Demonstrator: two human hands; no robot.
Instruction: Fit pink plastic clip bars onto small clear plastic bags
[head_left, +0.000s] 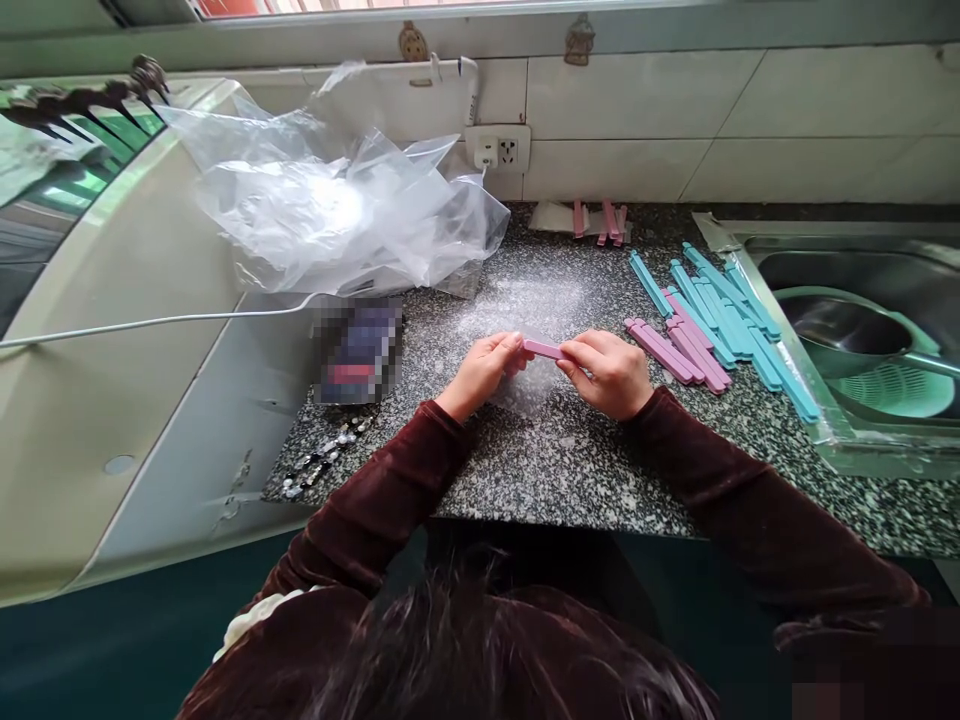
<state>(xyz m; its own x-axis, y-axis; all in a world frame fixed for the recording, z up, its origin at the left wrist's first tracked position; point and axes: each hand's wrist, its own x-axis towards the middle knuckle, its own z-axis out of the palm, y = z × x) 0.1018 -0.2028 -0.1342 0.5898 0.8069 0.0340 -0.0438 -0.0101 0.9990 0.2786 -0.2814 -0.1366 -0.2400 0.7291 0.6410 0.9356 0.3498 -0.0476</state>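
Above the speckled counter (555, 470), a pink flat plastic strip (543, 349) is held level between my two hands. My left hand (484, 372) pinches its left end, and my right hand (609, 372) grips the right end. Both sets of fingers are closed, and they hide the strip's ends. Beneath the hands lies a clear plastic bag (525, 390). To the right of my right hand is a loose pile of pink strips (667, 350) and teal strips (731, 315). A few more pink strips (609, 222) rest near the wall on small clear bags.
A big heap of clear plastic bags (337, 215) fills the back left. A phone (356, 355), blurred over, and a beaded chain (322, 455) lie at left. A white cable (157, 322) crosses there. The metal sink (780, 250) at right holds a green colander (900, 385) and a pan.
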